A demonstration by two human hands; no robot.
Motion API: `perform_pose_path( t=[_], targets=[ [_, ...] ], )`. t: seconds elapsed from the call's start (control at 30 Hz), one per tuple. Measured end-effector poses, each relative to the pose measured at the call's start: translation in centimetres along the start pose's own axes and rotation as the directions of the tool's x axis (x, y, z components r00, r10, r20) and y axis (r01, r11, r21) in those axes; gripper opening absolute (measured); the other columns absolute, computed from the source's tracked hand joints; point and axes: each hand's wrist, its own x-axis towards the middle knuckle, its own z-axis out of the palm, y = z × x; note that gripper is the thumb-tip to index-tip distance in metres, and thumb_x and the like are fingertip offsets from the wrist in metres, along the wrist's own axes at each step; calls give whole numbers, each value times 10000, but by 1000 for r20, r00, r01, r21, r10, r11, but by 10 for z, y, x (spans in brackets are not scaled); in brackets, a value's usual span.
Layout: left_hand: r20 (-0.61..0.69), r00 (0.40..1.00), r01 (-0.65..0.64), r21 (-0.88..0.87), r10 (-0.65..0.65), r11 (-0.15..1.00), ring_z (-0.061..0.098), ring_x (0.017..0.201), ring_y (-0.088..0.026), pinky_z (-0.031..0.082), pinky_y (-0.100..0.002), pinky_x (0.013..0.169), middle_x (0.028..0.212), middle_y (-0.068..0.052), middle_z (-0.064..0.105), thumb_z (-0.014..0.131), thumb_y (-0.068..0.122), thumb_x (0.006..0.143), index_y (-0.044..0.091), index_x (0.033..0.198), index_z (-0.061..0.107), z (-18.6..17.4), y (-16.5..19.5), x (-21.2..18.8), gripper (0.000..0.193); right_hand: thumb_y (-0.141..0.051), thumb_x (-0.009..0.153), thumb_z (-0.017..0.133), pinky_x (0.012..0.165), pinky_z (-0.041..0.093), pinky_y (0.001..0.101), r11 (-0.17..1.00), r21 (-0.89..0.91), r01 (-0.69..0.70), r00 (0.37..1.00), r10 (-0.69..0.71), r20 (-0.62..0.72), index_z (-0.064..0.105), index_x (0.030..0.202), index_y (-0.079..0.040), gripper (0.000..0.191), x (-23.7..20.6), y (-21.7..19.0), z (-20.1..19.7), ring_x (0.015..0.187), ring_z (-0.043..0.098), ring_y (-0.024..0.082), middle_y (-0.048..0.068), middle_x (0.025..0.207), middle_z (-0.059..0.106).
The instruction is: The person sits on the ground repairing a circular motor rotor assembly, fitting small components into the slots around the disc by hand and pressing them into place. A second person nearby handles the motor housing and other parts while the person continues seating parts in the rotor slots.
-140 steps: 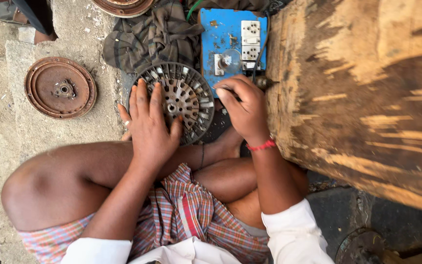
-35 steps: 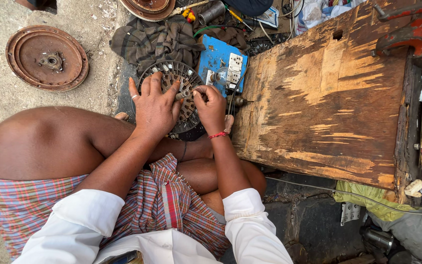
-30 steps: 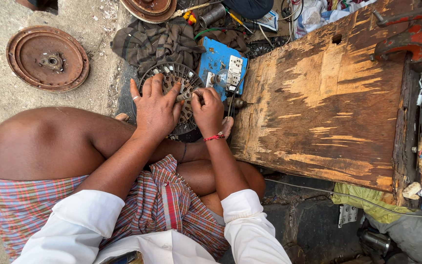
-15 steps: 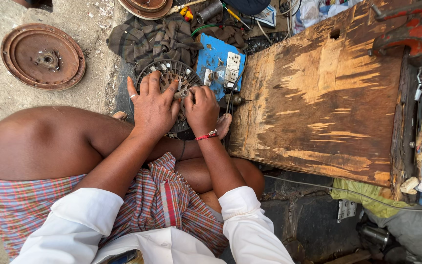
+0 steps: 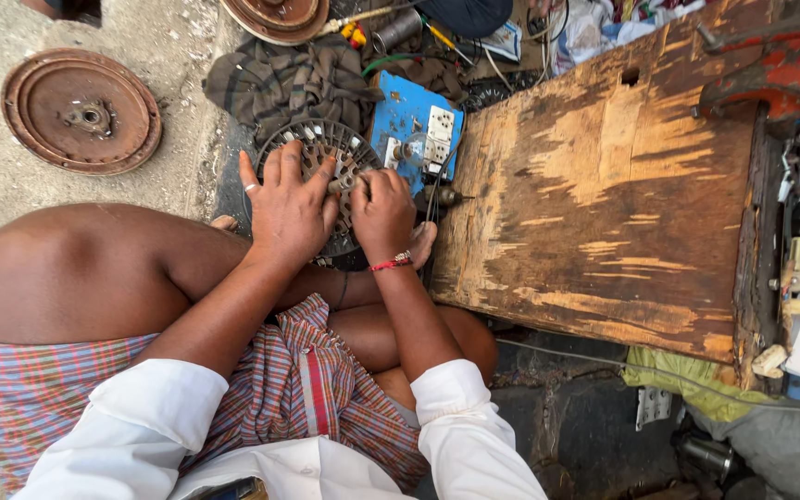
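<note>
Two hands rest on a round slotted metal disc [image 5: 321, 153] that lies on the ground just beyond the person's crossed legs. The left hand [image 5: 287, 211] lies flat over the disc's near left part, fingers spread apart, a ring on one finger. The right hand [image 5: 383, 211] is beside it on the right, its fingers curled together over the disc's right edge; whether they pinch anything there cannot be told. A red thread [image 5: 391, 264] circles the right wrist. Just right of the disc sits a blue board [image 5: 398, 116] with white sockets, touching or overlapping the disc's edge. A dark cloth [image 5: 280, 83] lies crumpled on the far side of the disc. Well to the left, on the concrete, is a rusty round plate [image 5: 81, 111]. A worn wooden surface [image 5: 613, 194] fills the right side, its left edge near the right hand.
</note>
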Motion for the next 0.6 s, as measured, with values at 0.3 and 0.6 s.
perform_pose_path(
  t=[0.3, 0.6],
  targets=[
    [12, 1000, -4, 10, 4, 1000, 451, 1357, -382, 152, -739, 1151, 1423, -218, 494, 745, 317, 854, 196, 1360, 679, -4, 2, 1, 524, -108, 878, 711, 834, 550, 422, 999, 18, -40, 999, 40, -4, 701, 974, -55, 110, 1, -5, 2, 952, 677, 313, 96, 972, 692],
    [-16, 999, -27, 33, 28, 999, 450, 1350, -391, 155, -738, 1148, 1421, -225, 491, 741, 335, 853, 190, 1363, 680, -1, 1, 2, 534, -107, 893, 699, 801, 556, 440, 998, 11, -57, 996, 57, -73, 696, 946, -57, 73, 3, 5, 3, 914, 677, 317, 94, 952, 693]
  ],
)
